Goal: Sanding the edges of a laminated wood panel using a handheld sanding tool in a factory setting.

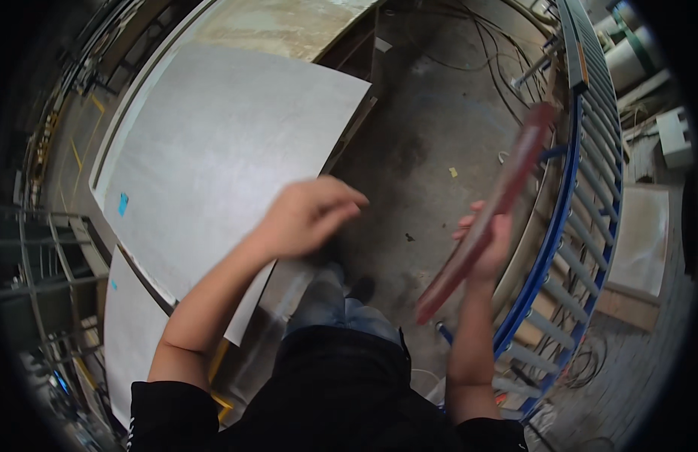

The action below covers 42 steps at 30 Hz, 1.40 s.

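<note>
A long, narrow reddish-brown bar (pixel 491 218) slants up and away over the floor, smeared by motion at its far end. Around its lower half, my right hand (pixel 488 245) is closed, with fingertips showing on the left side of the bar. My left hand (pixel 307 215) hovers by the right edge of a large white sheet (pixel 213 151). Its fingers are loosely bent, with a gap between thumb and forefinger and nothing visible in them. I cannot tell whether this hand touches the sheet.
A roller conveyor (pixel 567 256) with a blue frame runs along my right. Hoses (pixel 485 45) lie on the concrete floor (pixel 417 128) ahead. Beyond the white sheet is a worn, stained board (pixel 281 30). A metal frame rack (pixel 40 264) stands at the far left.
</note>
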Available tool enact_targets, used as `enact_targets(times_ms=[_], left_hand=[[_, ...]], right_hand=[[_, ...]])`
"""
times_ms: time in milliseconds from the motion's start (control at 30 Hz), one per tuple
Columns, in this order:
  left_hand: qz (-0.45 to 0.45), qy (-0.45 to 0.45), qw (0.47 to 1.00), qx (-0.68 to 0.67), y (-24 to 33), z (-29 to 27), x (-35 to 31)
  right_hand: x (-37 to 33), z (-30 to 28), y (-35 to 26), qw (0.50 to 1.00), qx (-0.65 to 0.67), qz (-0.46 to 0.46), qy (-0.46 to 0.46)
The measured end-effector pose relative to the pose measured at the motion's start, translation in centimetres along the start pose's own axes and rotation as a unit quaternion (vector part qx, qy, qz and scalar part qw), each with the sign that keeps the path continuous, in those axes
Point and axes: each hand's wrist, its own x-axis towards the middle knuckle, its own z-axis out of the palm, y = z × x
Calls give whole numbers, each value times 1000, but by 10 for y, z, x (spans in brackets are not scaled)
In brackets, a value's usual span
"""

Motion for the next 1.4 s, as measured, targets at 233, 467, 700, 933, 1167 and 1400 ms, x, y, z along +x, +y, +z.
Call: enact_targets(times_ms=[233,467,700,933,1167,1400], left_hand=[[31,94,962,255,-108,-43,108],[28,10,945,326,-124,-11,98],[-37,58,931,359,-149,-62,46],[-58,56,906,416,-151,-62,36],[-59,59,910,405,-157,-58,40],[-85,77,909,401,-158,-71,46]], right_hand=[[-31,92,55,987,67,145,-13],[-22,149,104,983,19,180,-4],[-39,187,129,988,-133,48,-56],[-40,212,130,984,-114,92,-103],[-63,212,131,988,-54,99,-102],[-37,224,138,992,20,70,-104]])
